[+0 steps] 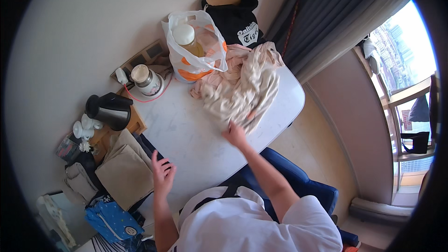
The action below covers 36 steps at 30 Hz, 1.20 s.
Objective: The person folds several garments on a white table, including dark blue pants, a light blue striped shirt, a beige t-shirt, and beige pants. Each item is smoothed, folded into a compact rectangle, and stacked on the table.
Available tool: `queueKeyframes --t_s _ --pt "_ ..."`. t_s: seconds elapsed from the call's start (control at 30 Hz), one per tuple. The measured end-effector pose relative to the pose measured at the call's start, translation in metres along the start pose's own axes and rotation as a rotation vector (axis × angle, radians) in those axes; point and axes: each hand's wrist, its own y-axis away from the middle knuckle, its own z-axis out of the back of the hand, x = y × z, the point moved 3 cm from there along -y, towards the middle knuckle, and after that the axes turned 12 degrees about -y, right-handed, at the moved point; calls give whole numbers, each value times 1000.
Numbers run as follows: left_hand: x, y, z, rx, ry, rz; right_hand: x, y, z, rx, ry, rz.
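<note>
My right hand (pixel 235 133) grips the near edge of a crumpled beige cloth garment (pixel 241 98), which looks blurred by motion. Pale pink fabric (pixel 238 54) lies under and behind it at the far right of the white table (pixel 175 126). To the left, my left hand (pixel 163 171) is raised with its fingers apart and holds nothing. It hovers beside a stack of folded khaki clothes (pixel 126 175) that has dark fabric beneath it.
A plastic bag (pixel 196 66) with a white-lidded bottle and a black bag (pixel 227 21) stand against the wall. Left of them are an insulated flask (pixel 148 82), a red cable, a black kettle (pixel 112 110) and white cups (pixel 84 129). A blue pouch (pixel 113 218) lies lower left; a blue chair (pixel 294 175) adjoins the table.
</note>
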Motion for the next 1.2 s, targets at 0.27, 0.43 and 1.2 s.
queueKeyframes --t_s 0.27,0.43,1.2 --pt "49 5 -42 88 -312 -164 40 149 -67 809 -593 44" --pt "72 22 -55 111 -694 -408 41 139 -35 -72 -638 -216" --pt "66 28 -94 13 -982 -332 10 131 -52 54 36 66"
